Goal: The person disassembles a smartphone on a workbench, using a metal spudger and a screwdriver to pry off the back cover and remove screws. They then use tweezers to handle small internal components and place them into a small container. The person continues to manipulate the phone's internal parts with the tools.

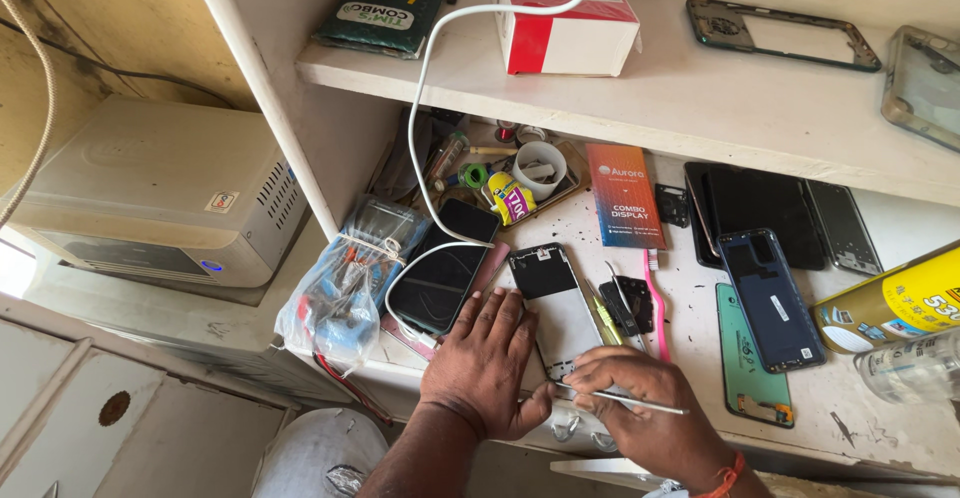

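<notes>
**A:** Where's the opened phone [556, 308] relative to the hands?

**B:** On the table [690, 318], long axis running away from the person. Left hand [483, 363] lies flat, pinning its near-left edge. Right hand [645, 408], grip closed on thin tweezers [625, 398], sits nearer its bottom end. Tip contact looks likely, hard to tell.

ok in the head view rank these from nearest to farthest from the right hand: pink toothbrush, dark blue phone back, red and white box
1. Pink toothbrush, just above the right hand.
2. Dark blue phone back, farther along the bench on the same side.
3. Red and white box, up on the shelf.
</notes>
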`<state>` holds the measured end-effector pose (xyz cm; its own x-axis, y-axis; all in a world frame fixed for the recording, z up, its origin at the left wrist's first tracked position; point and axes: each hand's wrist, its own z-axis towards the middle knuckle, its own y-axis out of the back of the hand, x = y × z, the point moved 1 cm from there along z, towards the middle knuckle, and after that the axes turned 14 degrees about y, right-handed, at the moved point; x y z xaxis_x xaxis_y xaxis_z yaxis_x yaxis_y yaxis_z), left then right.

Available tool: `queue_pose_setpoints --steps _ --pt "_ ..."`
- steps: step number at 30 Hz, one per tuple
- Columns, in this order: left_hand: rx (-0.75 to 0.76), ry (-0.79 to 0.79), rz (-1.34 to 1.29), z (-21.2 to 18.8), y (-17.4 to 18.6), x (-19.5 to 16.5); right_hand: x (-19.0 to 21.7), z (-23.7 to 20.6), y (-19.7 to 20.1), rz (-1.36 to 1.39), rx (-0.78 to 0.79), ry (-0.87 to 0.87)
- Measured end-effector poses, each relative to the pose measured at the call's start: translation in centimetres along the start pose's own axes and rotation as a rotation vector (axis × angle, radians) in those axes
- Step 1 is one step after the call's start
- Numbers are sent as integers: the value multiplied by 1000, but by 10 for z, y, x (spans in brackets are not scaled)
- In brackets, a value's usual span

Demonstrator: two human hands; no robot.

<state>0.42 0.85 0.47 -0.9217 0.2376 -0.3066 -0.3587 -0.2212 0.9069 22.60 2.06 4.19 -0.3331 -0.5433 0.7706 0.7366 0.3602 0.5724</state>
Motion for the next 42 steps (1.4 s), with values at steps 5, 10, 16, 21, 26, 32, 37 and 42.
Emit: queue_pose_setpoints --steps 5,10,16,21,26,32,37,42 --pt "-42 -10 25 0 -1 -2 3 -10 -3 -59 -61 78" --pt "-46 3 -7 0 -3 -2 4 -23 -12 -199 -165 112" --pt "-39 27 -15 1 -6 -1 0 -41 -20 -258 -334 78" --pt "-49 16 1 2 -7 -1 1 -48 -35 -152 -574 9" --pt "-52 13 -8 1 -6 -1 9 -44 -50 -185 -529 -37" --pt "-59 11 -16 0 -5 -1 16 -40 -56 -214 -516 -5" --pt "-61 9 -2 1 -5 -2 17 -38 -55 -259 -495 -16" --pt "-68 10 -20 1 -4 -2 20 -36 -56 -270 -518 -46"
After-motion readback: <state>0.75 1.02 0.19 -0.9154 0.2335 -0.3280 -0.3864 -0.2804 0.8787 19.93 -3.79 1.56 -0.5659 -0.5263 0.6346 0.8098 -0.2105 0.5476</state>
